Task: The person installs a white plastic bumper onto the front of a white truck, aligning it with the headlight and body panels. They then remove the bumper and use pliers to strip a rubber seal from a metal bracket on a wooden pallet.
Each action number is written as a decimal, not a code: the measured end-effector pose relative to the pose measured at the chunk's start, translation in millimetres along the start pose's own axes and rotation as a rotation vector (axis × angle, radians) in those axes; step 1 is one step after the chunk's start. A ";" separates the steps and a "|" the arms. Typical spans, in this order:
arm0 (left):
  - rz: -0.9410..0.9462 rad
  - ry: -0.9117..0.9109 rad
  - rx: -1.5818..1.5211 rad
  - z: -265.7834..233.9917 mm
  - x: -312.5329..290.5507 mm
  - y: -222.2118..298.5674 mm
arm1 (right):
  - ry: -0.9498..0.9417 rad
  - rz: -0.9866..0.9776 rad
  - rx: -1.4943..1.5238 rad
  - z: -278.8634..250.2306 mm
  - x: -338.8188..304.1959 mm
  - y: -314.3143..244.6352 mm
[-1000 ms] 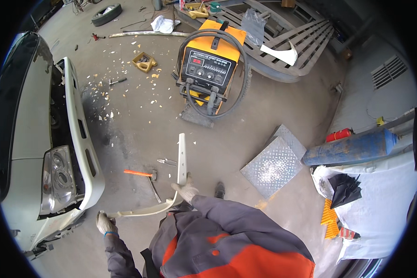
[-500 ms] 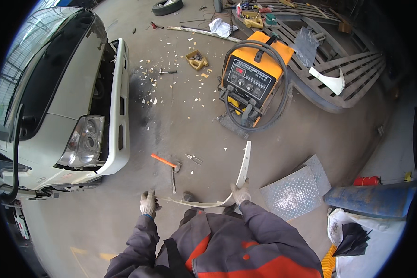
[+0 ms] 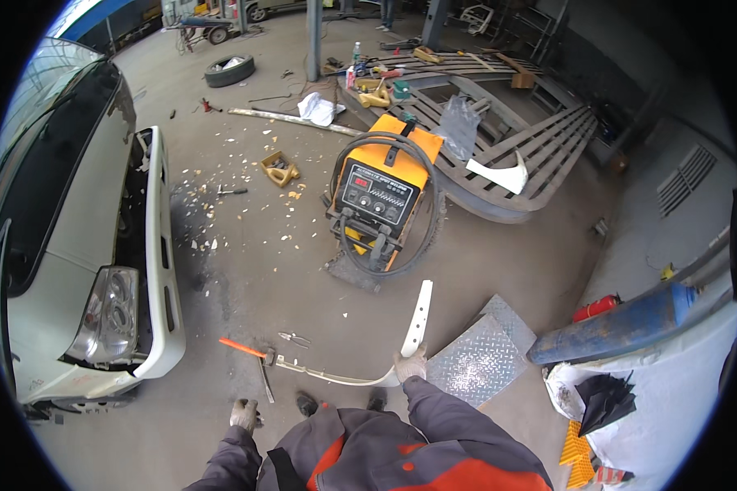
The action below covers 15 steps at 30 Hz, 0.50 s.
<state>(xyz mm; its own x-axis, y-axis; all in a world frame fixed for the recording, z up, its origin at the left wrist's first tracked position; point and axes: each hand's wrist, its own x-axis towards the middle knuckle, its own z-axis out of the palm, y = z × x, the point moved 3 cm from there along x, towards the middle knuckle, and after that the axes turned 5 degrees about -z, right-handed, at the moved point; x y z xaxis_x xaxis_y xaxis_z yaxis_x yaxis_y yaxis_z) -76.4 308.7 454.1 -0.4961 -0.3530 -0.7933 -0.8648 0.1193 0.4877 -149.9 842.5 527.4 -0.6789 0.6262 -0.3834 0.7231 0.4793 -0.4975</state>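
And there it is: a curved white strip (image 3: 418,317) is gripped near its bend by the gloved right hand (image 3: 410,364), in front of the body. Its far end is seen just beside the head of the orange-handled hammer (image 3: 244,347), with pliers (image 3: 294,338) lying near. The left hand (image 3: 244,416) is held apart, fingers bent; at this size, whether anything small is pinched there cannot be told.

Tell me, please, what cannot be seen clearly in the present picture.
Head view, all:
Left hand: palm hidden by its back.
Strip: gripped part covered by the right hand.
Lower plate: partly hidden by the upper plate.
Vehicle: rest cut off by the dark left rim.
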 end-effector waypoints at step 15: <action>-0.132 -0.112 0.297 -43.9 92.9 -31.3 | 0.594 0.381 0.108 -164.4 -2.8 123.4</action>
<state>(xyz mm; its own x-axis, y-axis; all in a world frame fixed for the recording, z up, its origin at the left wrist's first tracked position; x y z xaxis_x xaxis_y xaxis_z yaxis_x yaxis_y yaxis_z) -92.0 231.4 381.1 -0.3695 -0.2813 -0.8856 -0.8988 0.3500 0.2638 -37.7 1001.0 595.0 -0.1751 0.9819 -0.0723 0.8586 0.1164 -0.4992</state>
